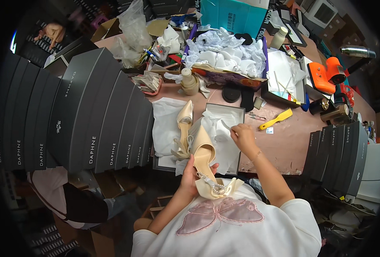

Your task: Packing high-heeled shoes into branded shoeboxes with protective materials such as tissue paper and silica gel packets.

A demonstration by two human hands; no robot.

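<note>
My left hand [190, 177] grips a cream pointed-toe shoe [202, 143] around its middle, with fingertips showing on the far side. The shoe's toe points away from me, and its heel end, with a bow and pearl strand [215, 187], lies close to my shirt. Its mate, another cream shoe [184, 118] with a ribbon bow, rests on white tissue paper [166, 111] to the left. Over the open shoe box [243, 124], my right hand [243, 138] is closed in a pinch. A thin greyish sliver shows by its fingertips; I cannot make out what it is.
Tall stacks of dark grey shoe boxes [85, 111] flank the left, with a shorter stack [339, 158] at right. A yellow-handled brush [276, 119] and small snips [257, 117] lie on the table. Behind are a carton of white stuffing [228, 58], a bottle [189, 81] and an orange device [322, 77].
</note>
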